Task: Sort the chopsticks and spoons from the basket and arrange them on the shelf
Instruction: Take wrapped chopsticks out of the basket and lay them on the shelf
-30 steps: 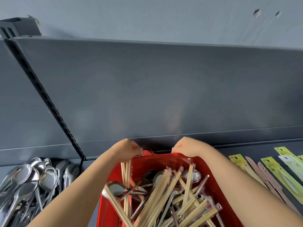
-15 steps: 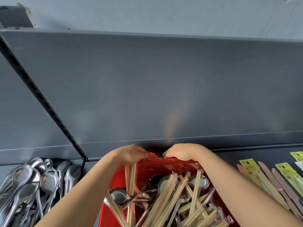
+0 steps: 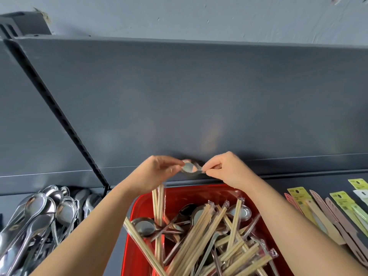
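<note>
A red basket (image 3: 179, 193) stands on the dark shelf in front of me, full of wrapped wooden chopsticks (image 3: 201, 234) and metal spoons (image 3: 144, 228). Above its far rim both hands hold one wrapped spoon (image 3: 189, 168) between them. My left hand (image 3: 157, 172) pinches the spoon's left side, and it also grips a few chopsticks (image 3: 158, 204) that hang down into the basket. My right hand (image 3: 227, 170) pinches the wrapper at the spoon's right end.
A heap of metal spoons (image 3: 37, 216) lies on the shelf at the left, beyond a slotted black upright (image 3: 59, 114). Packaged utensils with yellow-green cards (image 3: 326, 212) lie in a row on the right. The grey back panel (image 3: 199, 100) rises right behind the basket.
Both hands have lifted from the basket's far rim and come together. A wrapped spoon now shows between their fingertips, where before it was hidden.
</note>
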Motion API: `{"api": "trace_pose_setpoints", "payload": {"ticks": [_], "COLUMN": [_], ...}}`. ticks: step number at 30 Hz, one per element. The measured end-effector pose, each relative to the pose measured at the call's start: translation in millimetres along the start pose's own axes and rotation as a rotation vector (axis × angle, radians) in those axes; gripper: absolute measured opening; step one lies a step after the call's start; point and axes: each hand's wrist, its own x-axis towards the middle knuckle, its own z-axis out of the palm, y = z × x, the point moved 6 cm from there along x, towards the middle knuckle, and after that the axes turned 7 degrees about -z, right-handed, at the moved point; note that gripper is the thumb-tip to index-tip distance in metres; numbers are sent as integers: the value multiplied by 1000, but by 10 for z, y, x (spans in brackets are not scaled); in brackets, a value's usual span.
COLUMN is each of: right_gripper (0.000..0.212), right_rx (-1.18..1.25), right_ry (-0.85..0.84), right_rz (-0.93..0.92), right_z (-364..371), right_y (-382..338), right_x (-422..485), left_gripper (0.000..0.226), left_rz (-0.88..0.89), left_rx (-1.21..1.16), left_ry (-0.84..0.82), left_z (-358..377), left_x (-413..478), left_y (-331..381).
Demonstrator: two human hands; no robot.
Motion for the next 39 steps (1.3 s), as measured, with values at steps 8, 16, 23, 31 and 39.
{"api": "trace_pose_setpoints", "payload": {"ticks": [8, 16, 23, 31, 39], "right_gripper": [17, 25, 21, 27, 33], "right_rx": [29, -71, -94, 46, -130], "right_ry": [40, -72, 62, 10, -17], "right_rz": [135, 243, 285, 212, -25], "right_z": [-45, 218, 353, 477, 358], "right_y": [107, 313, 345, 250, 236], "right_x": [-822, -1640, -1736, -1601, -1715], "left_gripper": [12, 48, 32, 16, 24], "left_rz": [65, 43, 83, -49, 55], "left_rx": [3, 507, 679, 1033, 805], "left_ry": [111, -8, 190, 365, 469], "left_z": [332, 1047, 1059, 808, 926], "left_x": [-539, -965, -1091, -1061, -1348], "left_y": [112, -144, -76, -109, -25]}}
